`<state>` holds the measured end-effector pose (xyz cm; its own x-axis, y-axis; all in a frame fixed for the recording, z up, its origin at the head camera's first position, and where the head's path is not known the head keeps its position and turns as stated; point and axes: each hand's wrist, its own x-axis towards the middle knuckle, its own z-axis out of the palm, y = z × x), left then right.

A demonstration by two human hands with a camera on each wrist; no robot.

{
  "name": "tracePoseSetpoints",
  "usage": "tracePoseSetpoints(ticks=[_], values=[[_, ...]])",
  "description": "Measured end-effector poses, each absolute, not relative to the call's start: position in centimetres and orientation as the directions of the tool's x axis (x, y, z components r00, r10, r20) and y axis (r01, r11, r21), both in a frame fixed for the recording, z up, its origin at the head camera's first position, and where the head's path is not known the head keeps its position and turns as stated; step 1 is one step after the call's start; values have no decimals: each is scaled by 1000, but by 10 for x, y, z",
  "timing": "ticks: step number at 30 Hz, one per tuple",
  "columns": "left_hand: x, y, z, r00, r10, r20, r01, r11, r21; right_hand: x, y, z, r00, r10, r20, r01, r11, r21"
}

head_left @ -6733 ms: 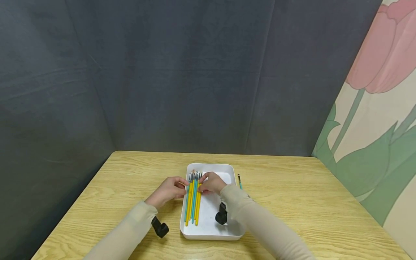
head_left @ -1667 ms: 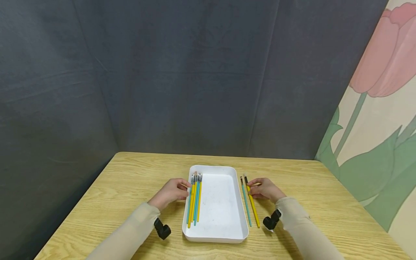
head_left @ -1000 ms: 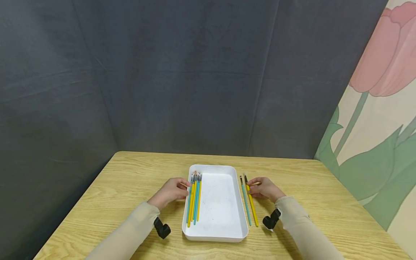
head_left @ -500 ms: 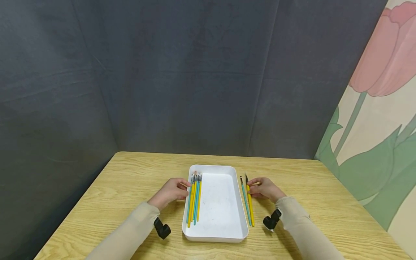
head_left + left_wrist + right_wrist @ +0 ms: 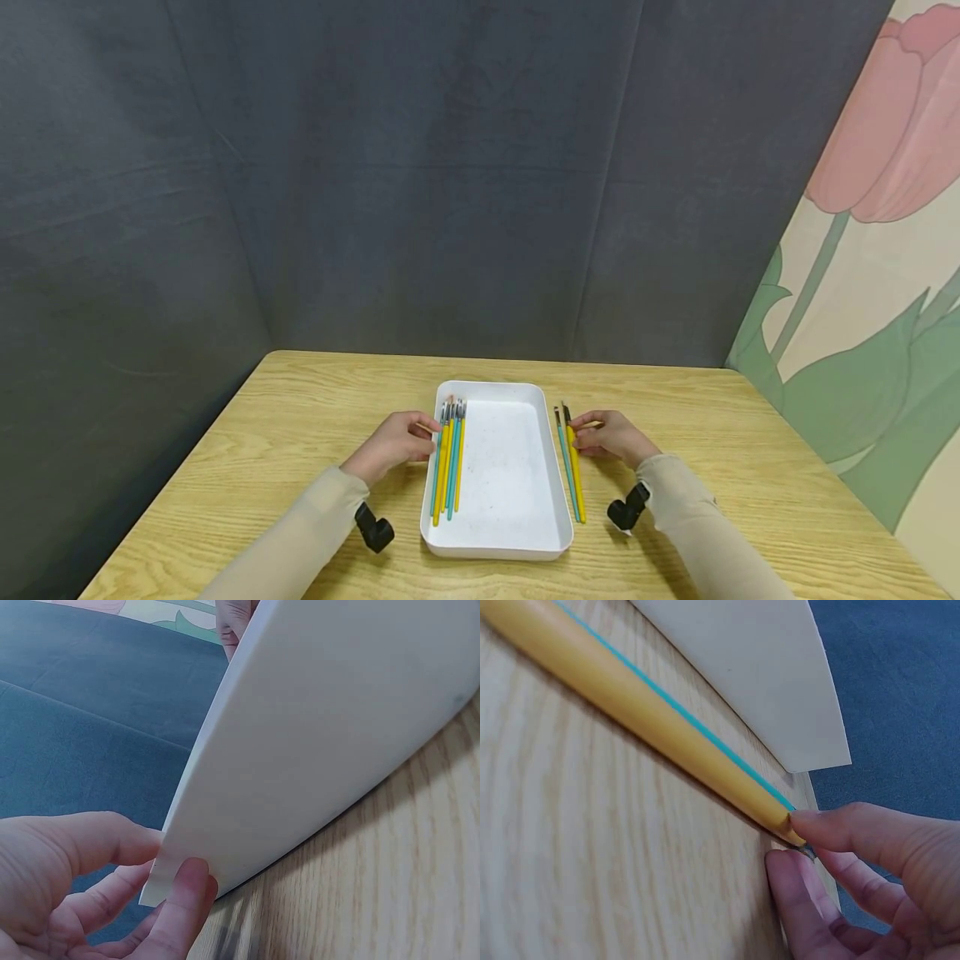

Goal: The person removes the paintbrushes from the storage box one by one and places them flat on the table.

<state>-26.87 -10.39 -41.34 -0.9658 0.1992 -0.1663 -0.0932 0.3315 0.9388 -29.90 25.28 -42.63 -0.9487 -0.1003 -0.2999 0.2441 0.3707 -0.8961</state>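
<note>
Yellow brush [image 5: 575, 467] swung inward since a second ago, now close alongside teal brush [image 5: 567, 467], right of tray [image 5: 510, 467]. Right hand [image 5: 607, 436] pinches it near the bristle end (far-side contact hard to see); left hand [image 5: 397, 437] grips tray's left rim. Best released gently; it may roll.

A person's sleeved left forearm [image 5: 281, 542] and right forearm [image 5: 708, 525] stretched forward, both slanting inward, left hand [image 5: 396, 437] in a pinch of thumb and bent fingers, right hand [image 5: 611, 436] likewise pinching, the two hands well apart, fingertips pointing toward each other.
</note>
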Motion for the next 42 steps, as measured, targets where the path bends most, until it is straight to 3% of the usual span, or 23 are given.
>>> tracePoseSetpoints(ticks=[27,42], values=[[-268,-105,-413,-968,195,-160,-90,327,941,-297,253,-424,-949,-111,-296,234,382,-894],[-268,-104,-414,-965,204,-164,-89,331,939,-292,223,-384,-937,-294,-190,108,276,-955]])
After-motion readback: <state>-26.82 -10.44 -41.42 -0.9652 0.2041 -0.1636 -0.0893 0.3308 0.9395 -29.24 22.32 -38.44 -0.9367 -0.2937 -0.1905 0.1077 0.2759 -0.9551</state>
